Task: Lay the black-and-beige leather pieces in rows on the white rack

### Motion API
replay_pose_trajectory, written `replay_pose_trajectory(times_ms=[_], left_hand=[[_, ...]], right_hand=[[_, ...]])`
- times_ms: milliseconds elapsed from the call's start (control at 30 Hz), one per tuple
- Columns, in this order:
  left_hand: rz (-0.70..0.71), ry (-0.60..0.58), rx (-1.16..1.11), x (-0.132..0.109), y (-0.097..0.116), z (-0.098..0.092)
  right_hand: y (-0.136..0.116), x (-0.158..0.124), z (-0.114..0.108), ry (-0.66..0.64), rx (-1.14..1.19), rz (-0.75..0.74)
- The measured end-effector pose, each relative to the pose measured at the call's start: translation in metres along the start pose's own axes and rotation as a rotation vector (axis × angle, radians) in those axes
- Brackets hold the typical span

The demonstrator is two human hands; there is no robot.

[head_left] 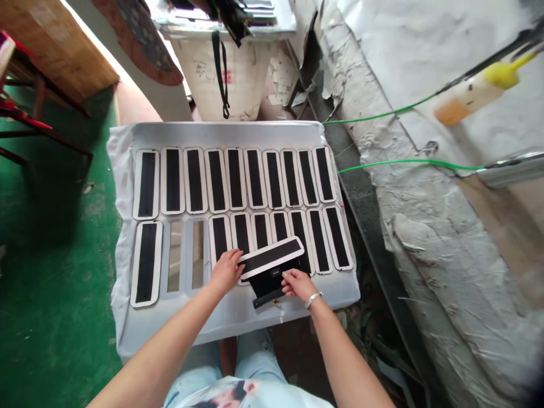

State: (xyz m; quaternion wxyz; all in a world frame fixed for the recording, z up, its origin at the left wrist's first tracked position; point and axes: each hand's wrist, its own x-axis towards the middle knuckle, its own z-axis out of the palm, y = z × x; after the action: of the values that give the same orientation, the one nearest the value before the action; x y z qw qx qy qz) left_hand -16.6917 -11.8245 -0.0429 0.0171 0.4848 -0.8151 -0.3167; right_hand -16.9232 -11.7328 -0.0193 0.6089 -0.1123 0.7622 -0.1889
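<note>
My left hand (227,272) is closed on the left end of a long white-bordered black panel (272,256), which lies slantwise over the near row of similar panels. From under this panel hangs a black flap (262,283) with a small dark label (276,272). The fingers of my right hand (298,285) are pinched together at the flap, just right of the label. A dark rolled edge (267,298) shows along the flap's bottom, and a small brass-coloured bit (276,304) lies below it.
Two rows of white-bordered black panels (172,180) lie on a pale covered table (204,135). Two bare frame-shaped slots (175,256) show in the near row. Behind stands a large white bin (238,79). At right are a paper-covered bench (408,226), green cords (382,118) and a yellow-capped bottle (476,93).
</note>
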Motion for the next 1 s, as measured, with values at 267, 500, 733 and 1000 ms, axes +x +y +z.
replay_pose_trajectory(times_ms=[267, 500, 733, 1000], left_hand=[[-0.24, -0.333, -0.151, 0.04, 0.035, -0.009], [-0.113, -0.588, -0.852, -0.005, 0.052, -0.038], [-0.083, -0.558, -0.852, -0.061, 0.019, -0.135], [0.203, -0.51, -0.396, -0.076, -0.015, -0.182]], right_hand=[[0.013, -0.007, 0.027, -0.014, 0.374, -0.024], [0.01, -0.052, 0.025, 0.065, 0.311, -0.321], [-0.042, -0.134, 0.009, 0.58, -0.82, -1.328], [-0.118, -0.162, 0.059, 0.203, -1.054, -1.507]])
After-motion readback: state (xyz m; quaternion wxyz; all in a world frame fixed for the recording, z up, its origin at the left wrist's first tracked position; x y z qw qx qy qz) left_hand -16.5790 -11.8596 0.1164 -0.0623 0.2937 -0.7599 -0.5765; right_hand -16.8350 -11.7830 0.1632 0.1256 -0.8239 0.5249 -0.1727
